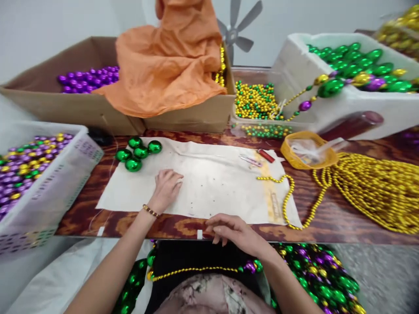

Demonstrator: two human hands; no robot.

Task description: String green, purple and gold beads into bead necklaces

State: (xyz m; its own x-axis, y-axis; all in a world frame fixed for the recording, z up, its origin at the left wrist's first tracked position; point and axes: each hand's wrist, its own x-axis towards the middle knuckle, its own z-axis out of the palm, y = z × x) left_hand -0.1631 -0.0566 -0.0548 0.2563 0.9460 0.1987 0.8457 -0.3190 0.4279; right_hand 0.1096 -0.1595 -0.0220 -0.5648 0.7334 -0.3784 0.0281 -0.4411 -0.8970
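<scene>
Judging by how things lie, the work on the cloth (235, 196) stands near its start: five shiny green balls (141, 152) sit clustered at its far left, with no gold beads seen joined to them; the gold bead strand (284, 205) lies in a loose curve at the cloth's right end, well apart from the balls, and runs off towards the thick gold hank (376, 192) on the right of the desk (78, 203); a red lighter (266, 155) lies at the cloth's far right, out of both hands. The left hand (166, 187) is over the cloth, just nearer than the green balls, fingers loosely parted, nothing seen in it; the right hand (234, 232) is at the near edge of the desk, fingers slack and apart, likewise with nothing showing. What looks done is the mixed strand (330, 88) draped over the white foam box (376, 107) at far right, its colours already joined; another strand (196, 269) crosses the lap, though it is too dim there to tell whether it is complete; plenty seems left, with mixed balls heaped in the white basket (62, 174) on the left.
</scene>
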